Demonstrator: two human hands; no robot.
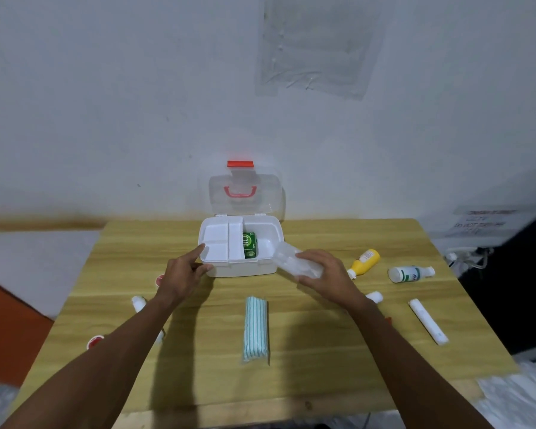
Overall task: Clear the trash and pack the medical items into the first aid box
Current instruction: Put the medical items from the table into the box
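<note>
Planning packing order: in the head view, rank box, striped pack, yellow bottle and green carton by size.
1. box
2. striped pack (nearer camera)
3. yellow bottle and green carton: alike, carton partly hidden, unranked

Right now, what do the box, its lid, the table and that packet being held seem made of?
First aid box: opaque white plastic, smooth moulded walls. Lid: clear plastic; the wall shows through. Table: wood or wood-look laminate, pale grain lines; cannot tell which. Packet in the right hand: probably thin clear film, creased.
</note>
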